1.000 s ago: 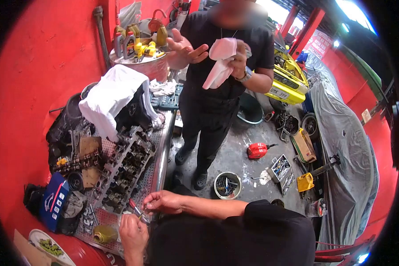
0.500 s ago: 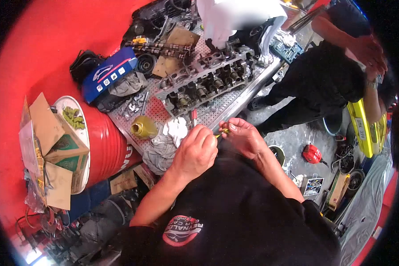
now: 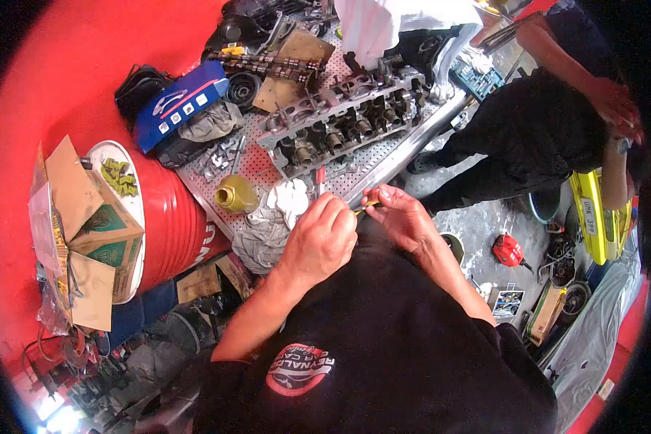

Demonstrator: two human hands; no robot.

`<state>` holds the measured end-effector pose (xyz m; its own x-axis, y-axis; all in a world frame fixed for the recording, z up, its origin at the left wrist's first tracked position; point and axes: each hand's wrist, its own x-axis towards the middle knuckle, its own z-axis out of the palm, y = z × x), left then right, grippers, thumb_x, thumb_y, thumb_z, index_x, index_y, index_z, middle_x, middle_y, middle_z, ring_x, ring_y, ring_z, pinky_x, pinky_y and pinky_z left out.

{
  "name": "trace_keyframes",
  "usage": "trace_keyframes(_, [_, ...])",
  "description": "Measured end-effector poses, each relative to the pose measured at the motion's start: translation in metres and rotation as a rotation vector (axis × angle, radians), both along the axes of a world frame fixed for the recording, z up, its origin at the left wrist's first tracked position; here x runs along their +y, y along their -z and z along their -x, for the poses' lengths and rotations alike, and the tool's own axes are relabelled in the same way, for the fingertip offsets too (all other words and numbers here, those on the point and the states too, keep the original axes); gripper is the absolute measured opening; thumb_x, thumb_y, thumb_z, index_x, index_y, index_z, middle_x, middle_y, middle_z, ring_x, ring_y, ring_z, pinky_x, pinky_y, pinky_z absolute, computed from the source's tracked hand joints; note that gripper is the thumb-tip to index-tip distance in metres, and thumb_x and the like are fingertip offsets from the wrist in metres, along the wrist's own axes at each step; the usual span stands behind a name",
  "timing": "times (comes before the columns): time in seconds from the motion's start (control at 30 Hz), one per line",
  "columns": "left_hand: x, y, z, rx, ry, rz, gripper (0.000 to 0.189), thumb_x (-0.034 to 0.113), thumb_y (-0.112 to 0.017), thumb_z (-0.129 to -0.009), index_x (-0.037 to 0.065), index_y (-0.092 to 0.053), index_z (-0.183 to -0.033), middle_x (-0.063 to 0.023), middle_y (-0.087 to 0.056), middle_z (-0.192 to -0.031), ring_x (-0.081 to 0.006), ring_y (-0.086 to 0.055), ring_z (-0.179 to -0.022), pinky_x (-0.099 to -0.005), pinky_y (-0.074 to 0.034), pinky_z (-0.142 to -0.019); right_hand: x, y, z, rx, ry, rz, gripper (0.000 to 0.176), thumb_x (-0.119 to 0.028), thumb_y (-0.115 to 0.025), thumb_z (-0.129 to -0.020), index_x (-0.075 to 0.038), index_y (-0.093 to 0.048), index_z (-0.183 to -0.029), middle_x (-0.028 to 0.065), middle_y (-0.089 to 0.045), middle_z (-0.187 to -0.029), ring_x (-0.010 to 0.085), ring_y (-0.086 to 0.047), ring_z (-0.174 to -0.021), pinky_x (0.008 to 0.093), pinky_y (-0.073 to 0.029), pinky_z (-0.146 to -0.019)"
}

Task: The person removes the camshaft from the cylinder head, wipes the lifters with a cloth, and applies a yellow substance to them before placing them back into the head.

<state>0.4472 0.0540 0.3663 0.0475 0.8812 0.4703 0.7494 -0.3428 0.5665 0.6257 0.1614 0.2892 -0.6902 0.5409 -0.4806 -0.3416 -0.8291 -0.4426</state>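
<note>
My left hand [image 3: 318, 239] is closed in a fist at the near edge of the perforated metal bench [image 3: 257, 155], its grip hidden behind the knuckles. Just right of it, my right hand [image 3: 403, 219] pinches a thin yellow-green piece [image 3: 369, 205] between thumb and fingertips. That piece runs toward the left fist. A red-ended stick-like thing [image 3: 320, 176] shows just past the left knuckles. Beyond both hands lies a metal engine cylinder head [image 3: 345, 130]. White-grey rags [image 3: 264, 231] and an open yellow-olive bottle [image 3: 236, 194] sit left of my left hand.
Camshafts [image 3: 271, 67], cardboard and a blue box [image 3: 181, 108] crowd the bench's far left. A red drum [image 3: 173, 224] bears an opened carton [image 3: 98, 235]. Another person in dark trousers [image 3: 524, 137] stands at right. A red tool [image 3: 508, 250] is on the floor.
The view has shifted slightly, so the bench things sit a little higher. Both hands keep nearly the same pose, close together around the yellow-green piece.
</note>
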Motion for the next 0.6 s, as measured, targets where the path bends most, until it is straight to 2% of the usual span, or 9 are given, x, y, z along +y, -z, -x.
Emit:
trace_keyframes(0.13, [-0.003,-0.012,0.008,-0.036,-0.022,-0.032,0.024,-0.004,-0.064,-0.063,0.000,-0.046,-0.078,-0.0157,-0.050,-0.082,-0.0335,-0.054,-0.080,-0.0405,-0.048,-0.071,0.007,0.005,-0.011,-0.009,0.084,-0.048,0.017,-0.012,-0.060,-0.091,0.000,-0.060,-0.103,0.0127,-0.063,-0.109,0.0216,-0.061,-0.104,0.0366,-0.049,-0.098])
trace_keyframes(0.23, [-0.001,-0.014,0.011,-0.077,-0.049,-0.102,0.027,-0.013,-0.062,-0.059,-0.001,-0.046,-0.076,-0.0139,-0.052,-0.076,-0.0337,-0.055,-0.071,-0.0396,-0.047,-0.062,0.003,-0.010,-0.006,0.097,-0.004,-0.078,0.021,-0.016,-0.059,-0.092,0.001,-0.059,-0.105,0.0137,-0.061,-0.113,0.0223,-0.061,-0.105,0.0380,-0.048,-0.099])
trace_keyframes(0.27, [-0.003,-0.014,0.012,-0.157,-0.058,-0.032,0.024,-0.014,-0.060,-0.062,0.000,-0.046,-0.076,-0.0138,-0.054,-0.077,-0.0313,-0.057,-0.071,-0.0364,-0.048,-0.063,0.002,-0.012,-0.004,0.149,0.013,0.007,0.023,-0.010,-0.061,-0.090,0.002,-0.059,-0.109,0.0179,-0.060,-0.112,0.0302,-0.057,-0.112,0.0407,-0.045,-0.102])
trace_keyframes(0.37, [-0.004,0.000,0.010,-0.368,-0.122,0.005,0.021,-0.014,-0.058,-0.067,0.000,-0.047,-0.077,-0.0128,-0.056,-0.079,-0.0248,-0.060,-0.073,-0.0318,-0.049,-0.065,-0.001,-0.015,-0.003,0.154,-0.060,-0.019,0.024,-0.012,-0.059,-0.092,0.002,-0.058,-0.112,0.0178,-0.061,-0.112,0.0303,-0.057,-0.113,0.0410,-0.045,-0.102])
trace_keyframes(0.4, [-0.005,0.001,0.007,-0.512,-0.173,0.081,0.018,-0.015,-0.055,-0.073,0.000,-0.047,-0.078,-0.0107,-0.057,-0.081,-0.0179,-0.060,-0.076,-0.0284,-0.049,-0.069,-0.003,-0.015,-0.003,0.149,-0.084,-0.015,0.024,-0.013,-0.057,-0.092,0.002,-0.058,-0.112,0.0177,-0.061,-0.112,0.0297,-0.058,-0.110,0.0401,-0.046,-0.100])
trace_keyframes(0.43, [-0.007,0.013,0.007,-0.683,-0.141,0.093,0.019,-0.018,-0.051,-0.076,0.000,-0.048,-0.081,-0.0091,-0.057,-0.085,-0.0161,-0.059,-0.080,-0.0283,-0.049,-0.073,-0.005,-0.016,-0.002,0.145,-0.107,-0.014,0.024,-0.014,-0.055,-0.093,0.001,-0.058,-0.112,0.0175,-0.060,-0.112,0.0290,-0.058,-0.107,0.0391,-0.046,-0.097])
trace_keyframes(0.53, [-0.007,0.024,0.010,-0.912,-0.051,0.114,0.021,-0.019,-0.048,-0.077,0.001,-0.048,-0.085,-0.0092,-0.056,-0.090,-0.0171,-0.059,-0.085,-0.0294,-0.049,-0.079,-0.007,-0.016,0.002,0.104,-0.180,-0.043,0.027,-0.019,-0.050,-0.096,0.001,-0.057,-0.112,0.0164,-0.060,-0.111,0.0259,-0.061,-0.096,0.0355,-0.049,-0.086])
trace_keyframes(0.6, [-0.008,0.027,0.009,-0.974,-0.026,0.115,0.022,-0.019,-0.048,-0.077,0.001,-0.047,-0.086,-0.0095,-0.056,-0.090,-0.0175,-0.058,-0.087,-0.0296,-0.048,-0.080,-0.009,-0.019,0.006,0.060,-0.239,-0.057,0.027,-0.020,-0.050,-0.096,0.001,-0.058,-0.113,0.0153,-0.060,-0.110,0.0246,-0.060,-0.098,0.0361,-0.050,-0.085])
